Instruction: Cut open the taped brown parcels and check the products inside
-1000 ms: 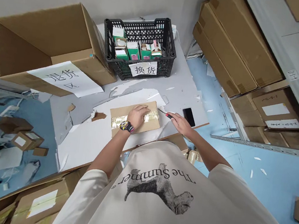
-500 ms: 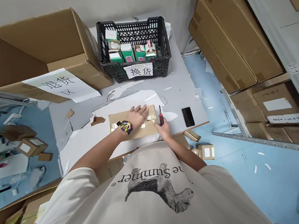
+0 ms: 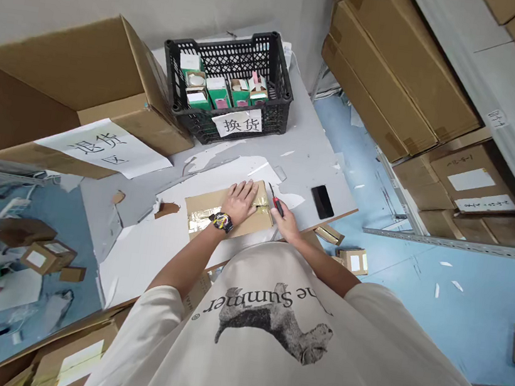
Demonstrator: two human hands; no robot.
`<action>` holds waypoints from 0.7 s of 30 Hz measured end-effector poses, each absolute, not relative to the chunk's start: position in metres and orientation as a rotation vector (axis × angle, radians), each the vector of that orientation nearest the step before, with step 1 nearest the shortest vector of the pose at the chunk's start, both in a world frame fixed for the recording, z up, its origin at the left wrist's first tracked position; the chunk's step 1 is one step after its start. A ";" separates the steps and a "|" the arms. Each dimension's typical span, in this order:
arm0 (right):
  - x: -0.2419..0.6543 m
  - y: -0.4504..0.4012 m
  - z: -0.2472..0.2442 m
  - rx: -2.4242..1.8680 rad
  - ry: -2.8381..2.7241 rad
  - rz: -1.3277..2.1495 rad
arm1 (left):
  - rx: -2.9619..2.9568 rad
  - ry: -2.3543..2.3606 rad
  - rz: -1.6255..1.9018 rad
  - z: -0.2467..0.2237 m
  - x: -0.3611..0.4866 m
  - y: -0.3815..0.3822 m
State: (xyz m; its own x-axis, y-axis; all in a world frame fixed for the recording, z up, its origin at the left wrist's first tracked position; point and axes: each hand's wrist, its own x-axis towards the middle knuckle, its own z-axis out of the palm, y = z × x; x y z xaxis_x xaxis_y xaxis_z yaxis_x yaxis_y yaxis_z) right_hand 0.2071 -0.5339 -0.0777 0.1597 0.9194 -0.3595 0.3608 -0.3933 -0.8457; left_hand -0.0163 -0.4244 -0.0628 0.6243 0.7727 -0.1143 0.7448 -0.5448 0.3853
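Note:
A flat cardboard box [image 3: 206, 204] with shiny tape along it lies on the table in front of me. Pressed flat on its top, with fingers stretched out, is my left hand [image 3: 239, 201]; a dark watch with yellow marks is on that wrist. My right hand [image 3: 286, 222] is closed around a red and black utility knife [image 3: 277, 204] just off the box's right end. The knife's blade points up and to the left, away from my body. A black phone [image 3: 322, 201] lies to the right of that hand.
At the table's back stands a black plastic crate [image 3: 277, 116] holding several green-and-white small boxes. Left of it is a large open carton [image 3: 152, 125] with a paper sign. Torn paper scraps [image 3: 216, 149] lie on the table. A shelf [image 3: 459, 245] with cartons stands at right.
My left hand has shifted slightly to the right on the box. My right hand with the knife has moved a little right, and the blade now tilts further left.

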 end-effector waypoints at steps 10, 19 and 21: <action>0.295 -0.530 -0.029 -1.842 -2.481 0.769 | 2.481 1.113 0.230 -0.079 -0.028 -0.413; 0.280 -0.522 -0.017 -1.870 -2.528 0.559 | 2.460 1.051 0.306 -0.085 -0.030 -0.417; 0.285 -0.520 -0.013 -1.878 -2.545 0.509 | 2.451 1.046 0.315 -0.086 -0.030 -0.418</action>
